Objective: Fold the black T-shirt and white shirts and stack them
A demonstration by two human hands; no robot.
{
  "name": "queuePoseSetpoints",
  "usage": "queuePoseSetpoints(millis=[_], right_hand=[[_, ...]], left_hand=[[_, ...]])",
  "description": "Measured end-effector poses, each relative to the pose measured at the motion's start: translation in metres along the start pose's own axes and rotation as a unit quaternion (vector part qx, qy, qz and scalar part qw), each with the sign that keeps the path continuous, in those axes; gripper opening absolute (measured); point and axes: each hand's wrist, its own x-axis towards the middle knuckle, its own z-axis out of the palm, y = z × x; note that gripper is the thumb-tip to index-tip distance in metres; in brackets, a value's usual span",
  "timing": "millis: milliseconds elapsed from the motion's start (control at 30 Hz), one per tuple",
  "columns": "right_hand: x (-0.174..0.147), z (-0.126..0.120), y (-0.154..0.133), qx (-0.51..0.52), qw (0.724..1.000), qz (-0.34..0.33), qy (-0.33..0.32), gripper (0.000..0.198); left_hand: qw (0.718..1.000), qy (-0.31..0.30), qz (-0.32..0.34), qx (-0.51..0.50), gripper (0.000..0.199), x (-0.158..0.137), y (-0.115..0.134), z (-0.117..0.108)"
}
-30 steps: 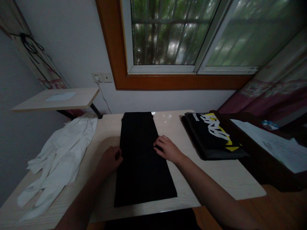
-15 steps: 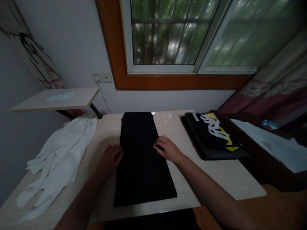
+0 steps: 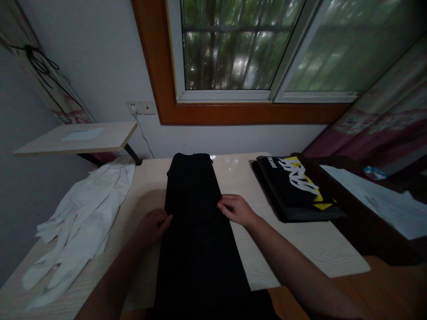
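Observation:
A long strip of folded black cloth (image 3: 195,222), seemingly a garment, runs from the back of the table towards me. Its near end reaches over the front edge and blends with dark fabric below. My left hand (image 3: 154,226) is closed on the cloth's left edge, thumb on top and fingers curled. On the opposite edge, my right hand (image 3: 236,209) pinches the cloth between thumb and fingers, about level with the left. Fingertips of both hands are partly hidden against the black fabric.
White crumpled clothing (image 3: 90,213) lies at the table's left, below a small raised shelf (image 3: 110,138). A stack of folded dark garments (image 3: 287,191) with a white and yellow print sits at the right. Behind the table (image 3: 263,262) are a wall and window.
Both hands have shifted slightly towards me with the cloth's edges. The cloth's near end, earlier flat short of the table's front edge, now extends past it; the far end looks slightly rounded.

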Motion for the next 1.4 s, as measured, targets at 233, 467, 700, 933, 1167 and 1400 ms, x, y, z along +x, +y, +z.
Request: queuePoseSetpoints(millis=[233, 467, 700, 933, 1167, 1400], right_hand=[[0.009, 0.0, 0.0, -0.051, 0.998, -0.011, 0.04, 0.016], [0.01, 0.002, 0.003, -0.067, 0.997, 0.001, 0.025, 0.019], [0.007, 0.001, 0.003, -0.053, 0.998, 0.015, 0.03, 0.023], [0.0, -0.002, 0.001, 0.019, 0.999, 0.016, 0.04, 0.023], [0.007, -0.001, -0.001, -0.001, 0.998, -0.008, 0.07, 0.016], [0.009, 0.003, 0.006, -0.046, 0.999, 0.002, 0.028, 0.017]], left_hand=[[0.998, 0.05, 0.043, 0.013, 0.026, 0.003, 0.001, -0.004], [0.997, 0.048, 0.032, 0.055, 0.033, 0.004, -0.004, -0.001], [0.999, 0.017, 0.005, 0.032, 0.049, -0.002, -0.005, 0.004], [0.992, -0.069, 0.102, -0.012, 0.05, -0.009, -0.002, 0.003], [0.996, 0.063, 0.068, 0.012, 0.028, -0.004, 0.0, -0.006], [0.995, 0.056, 0.047, 0.061, 0.019, 0.003, -0.007, -0.002]])
